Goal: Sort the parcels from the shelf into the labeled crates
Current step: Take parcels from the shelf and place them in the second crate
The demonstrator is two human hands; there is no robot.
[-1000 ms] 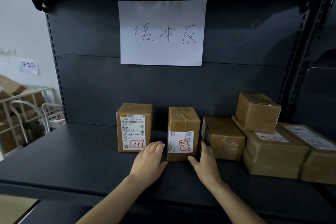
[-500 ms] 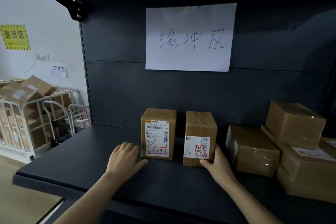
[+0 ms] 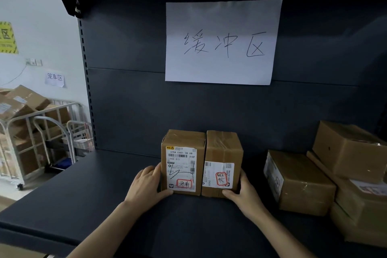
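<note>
Two boxes upright, touching, on shelf point(image 3: 83, 195) | left box point(image 3: 183, 163): left grip point(image 3: 144, 190) fingers straight, pressed on outer side | right box point(image 3: 223, 153): right grip point(image 3: 245, 192) pressed likewise

"缓冲区" on paper sheet point(image 3: 223, 42); "370A E601 36 68" on left parcel point(image 3: 182, 163)

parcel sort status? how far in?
Done: nothing provable, as no labeled crates are in view. In hand: the left hand and right hand press the left parcel and right parcel together, both on the shelf, not yet lifted. Left: those two plus the stacked parcels at the shelf's right end, at least three.
</note>
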